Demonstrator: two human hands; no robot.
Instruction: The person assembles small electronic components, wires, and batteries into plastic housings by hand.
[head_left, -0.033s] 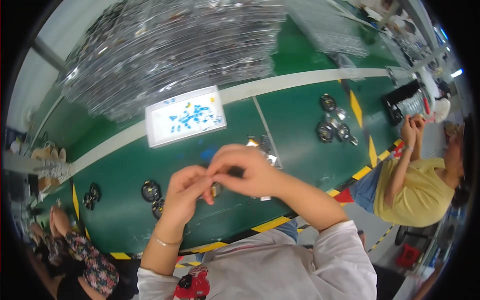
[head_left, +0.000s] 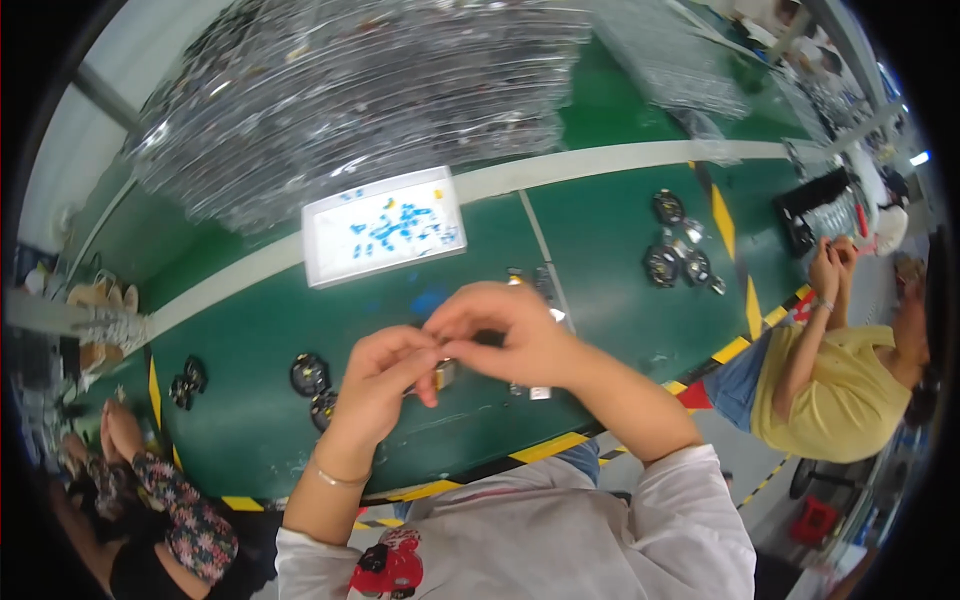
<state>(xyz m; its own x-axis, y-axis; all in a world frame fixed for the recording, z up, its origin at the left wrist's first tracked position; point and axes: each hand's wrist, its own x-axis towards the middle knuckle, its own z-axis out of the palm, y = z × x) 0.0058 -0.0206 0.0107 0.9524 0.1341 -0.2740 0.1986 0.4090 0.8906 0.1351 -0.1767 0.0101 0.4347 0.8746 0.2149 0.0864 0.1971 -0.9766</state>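
Observation:
Over the green worktable [head_left: 470, 440], my two hands meet at the fingertips. My left hand [head_left: 385, 378] has its fingers pinched round a small block-shaped part [head_left: 444, 374] with silvery and yellowish faces, which pokes out below the fingertips. Coming in from the right, my right hand [head_left: 510, 335] bends its thumb and forefinger together against the left fingertips. Whatever lies between them is hidden. Beyond the right hand lie small dark and silvery parts [head_left: 543, 283], partly covered by it. A white piece [head_left: 540, 393] sits below the right wrist.
A white tray [head_left: 387, 273] of small blue pieces stands beyond my hands. Round black parts lie at the left [head_left: 309, 374] and right [head_left: 662, 264]. Stacked clear plastic trays [head_left: 360, 100] fill the back. A person in a yellow top [head_left: 840, 390] works at right; another's patterned sleeve [head_left: 190, 510] shows at left.
The whole view has shifted slightly, so the table and tray appear a little farther right. My hands keep the same pinched pose together.

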